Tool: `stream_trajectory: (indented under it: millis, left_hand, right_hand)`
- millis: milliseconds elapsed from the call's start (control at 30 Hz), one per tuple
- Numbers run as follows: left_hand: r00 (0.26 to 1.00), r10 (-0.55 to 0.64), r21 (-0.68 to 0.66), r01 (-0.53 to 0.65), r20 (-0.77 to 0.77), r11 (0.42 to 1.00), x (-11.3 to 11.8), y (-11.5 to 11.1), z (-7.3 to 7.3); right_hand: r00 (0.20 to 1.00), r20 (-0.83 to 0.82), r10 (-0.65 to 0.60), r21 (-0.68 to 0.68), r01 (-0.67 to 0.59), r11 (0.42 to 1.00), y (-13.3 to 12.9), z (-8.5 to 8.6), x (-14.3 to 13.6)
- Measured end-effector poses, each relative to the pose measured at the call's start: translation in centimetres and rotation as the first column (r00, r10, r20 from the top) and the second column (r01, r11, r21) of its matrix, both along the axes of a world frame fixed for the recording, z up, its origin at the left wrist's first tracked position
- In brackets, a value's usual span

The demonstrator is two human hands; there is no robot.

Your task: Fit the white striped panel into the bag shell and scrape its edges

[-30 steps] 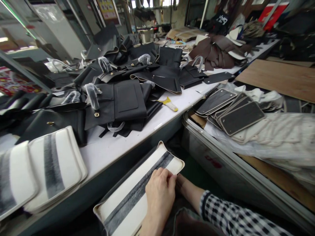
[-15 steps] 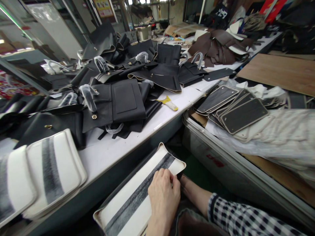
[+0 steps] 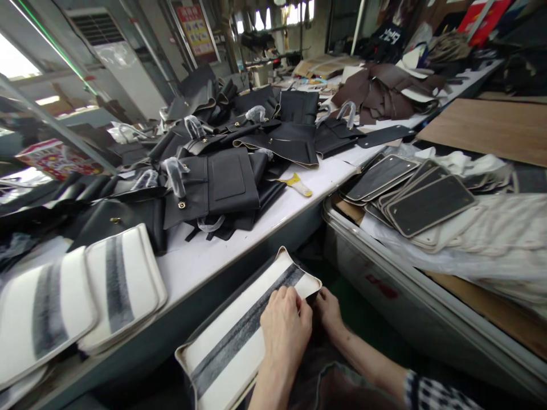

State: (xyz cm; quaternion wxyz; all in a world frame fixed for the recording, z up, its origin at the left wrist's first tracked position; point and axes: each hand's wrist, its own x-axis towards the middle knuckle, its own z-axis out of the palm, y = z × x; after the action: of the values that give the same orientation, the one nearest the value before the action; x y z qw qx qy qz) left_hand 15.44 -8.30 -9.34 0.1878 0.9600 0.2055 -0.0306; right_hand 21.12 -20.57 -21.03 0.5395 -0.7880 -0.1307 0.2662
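A long cream panel with a dark grey stripe and raised, curled corners lies tilted at the lower middle, with black material along its edges. My left hand rests on its right side, fingers curled and pinching the near edge. Just to the right, my right hand has its fingers bent around the panel's right corner; its fingertips are partly hidden behind the edge.
Black bags with plastic-wrapped handles cover the white table. Striped cream panels lie at left. At right, a bin bears dark oblong pieces. A yellow-and-white scrap lies on the table.
My right hand has come into view at the panel's right corner, its forearm lower and further out. My left hand stays on the panel. The view has shifted left and up.
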Motion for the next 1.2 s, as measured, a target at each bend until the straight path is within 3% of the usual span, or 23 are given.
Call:
stream_trajectory:
  millis: [100,167,233,333,467,633,867,1033,1200]
  left_hand:
    - [0.999,0.014,0.026,-0.015,0.032,1.000,-0.1,-0.2,0.0]
    - [0.998,0.026,0.044,-0.028,0.055,0.999,-0.2,-0.3,0.0]
    - [0.997,0.034,0.058,-0.038,0.068,0.998,-0.3,-0.5,0.0]
    - [0.997,0.033,0.072,-0.039,0.076,0.997,-0.5,-0.6,0.0]
    - [0.994,0.016,0.089,-0.025,0.105,0.996,-0.7,-0.6,-0.1]
    - [0.992,0.012,0.076,-0.021,0.123,0.997,-0.9,-0.6,-0.4]
    - [0.987,-0.011,0.066,0.000,0.159,0.998,-1.3,-0.4,-0.7]
    - [0.968,-0.083,0.001,0.085,0.236,0.996,-3.0,-0.7,-0.7]
    - [0.939,-0.011,0.047,-0.005,0.344,0.999,-5.4,-0.3,-0.7]
  right_hand:
    - [0.964,0.236,-0.124,0.057,0.114,0.992,-2.3,0.9,-1.5]
    - [0.854,0.513,-0.089,0.144,0.016,0.989,-3.5,2.0,-2.6]
    - [0.682,0.732,-0.013,0.143,-0.134,0.981,-4.0,3.2,-3.2]
    - [0.520,0.851,0.064,0.060,-0.218,0.974,-3.6,4.6,-3.0]
    - [0.409,0.904,0.126,-0.049,-0.195,0.980,-2.8,4.9,-2.4]
    - [0.342,0.913,0.223,-0.173,-0.169,0.970,-3.0,4.5,-2.3]
    - [0.319,0.911,0.263,-0.222,-0.158,0.962,-2.5,4.3,-1.9]
    - [0.297,0.910,0.288,-0.256,-0.143,0.956,-2.5,4.4,-1.9]
    - [0.306,0.904,0.298,-0.268,-0.135,0.954,-2.3,4.6,-2.1]
